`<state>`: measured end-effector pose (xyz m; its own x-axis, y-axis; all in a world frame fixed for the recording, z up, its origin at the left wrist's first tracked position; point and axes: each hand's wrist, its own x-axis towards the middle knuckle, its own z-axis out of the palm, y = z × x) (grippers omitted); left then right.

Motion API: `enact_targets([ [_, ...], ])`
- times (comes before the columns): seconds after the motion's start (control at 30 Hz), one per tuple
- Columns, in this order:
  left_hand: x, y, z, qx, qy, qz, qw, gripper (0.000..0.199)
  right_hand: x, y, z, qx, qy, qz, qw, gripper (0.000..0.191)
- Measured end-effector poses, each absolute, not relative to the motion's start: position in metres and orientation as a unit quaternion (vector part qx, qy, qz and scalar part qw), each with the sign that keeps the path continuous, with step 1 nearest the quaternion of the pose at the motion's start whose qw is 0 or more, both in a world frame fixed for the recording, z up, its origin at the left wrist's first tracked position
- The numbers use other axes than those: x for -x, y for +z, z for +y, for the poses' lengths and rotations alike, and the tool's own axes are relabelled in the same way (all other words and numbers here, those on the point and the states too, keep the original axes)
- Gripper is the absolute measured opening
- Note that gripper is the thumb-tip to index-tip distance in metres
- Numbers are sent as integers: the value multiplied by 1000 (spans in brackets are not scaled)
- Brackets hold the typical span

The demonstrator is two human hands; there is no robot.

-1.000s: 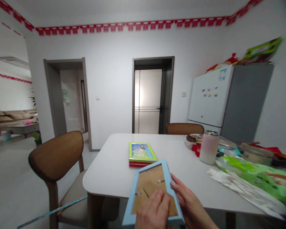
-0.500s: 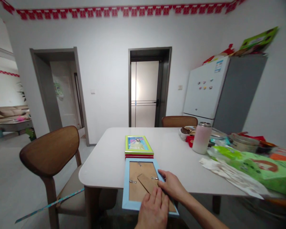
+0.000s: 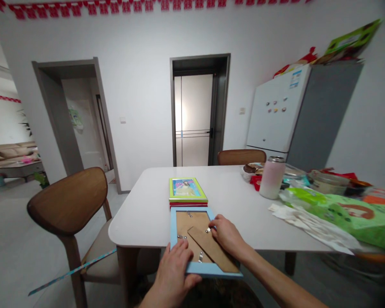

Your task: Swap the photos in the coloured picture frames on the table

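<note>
A light-blue picture frame lies face down at the table's near edge, its brown backing board and fold-out stand showing. Small metal clips hold the board on several sides. My left hand grips the frame's lower left corner, fingers over the backing and thumb at the bottom edge. At the right side, the curled fingers of my right hand pinch at a metal clip. Just beyond lies a lime-green picture frame, picture up, stacked on something red.
On the white table, a pink-and-white bottle stands to the right. Near it lie white gloves or cloth, a green package and bowls. A wooden chair is at the left, another behind the table.
My left hand has moved left from the stand to the frame's lower left corner, uncovering the bottom clip. My right hand has shifted up to the right clip. The view has tilted slightly.
</note>
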<state>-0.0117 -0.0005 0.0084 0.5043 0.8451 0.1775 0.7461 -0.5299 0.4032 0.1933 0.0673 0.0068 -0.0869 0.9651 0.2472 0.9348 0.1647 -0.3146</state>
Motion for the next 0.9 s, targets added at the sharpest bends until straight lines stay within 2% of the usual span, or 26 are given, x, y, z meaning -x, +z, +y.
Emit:
enact_targets([
  [0.23, 9, 4, 0, -839, 208, 473, 170, 37, -195, 12, 54, 613, 50, -753, 233, 30],
  [0.4, 11, -3, 1, -832, 254, 461, 176, 40, -182, 17, 27, 491, 177, -820, 233, 24],
  [0.5, 11, -7, 3, -827, 270, 459, 180, 46, -172, 16, 23, 479, 219, -819, 227, 20],
  [0.73, 10, -6, 3, -820, 273, 466, 188, 44, -166, 8, 29, 471, 187, -822, 260, 14],
  [0.9, 10, -4, 1, -820, 280, 462, 189, 42, -153, 13, 39, 499, 186, -797, 285, 21],
])
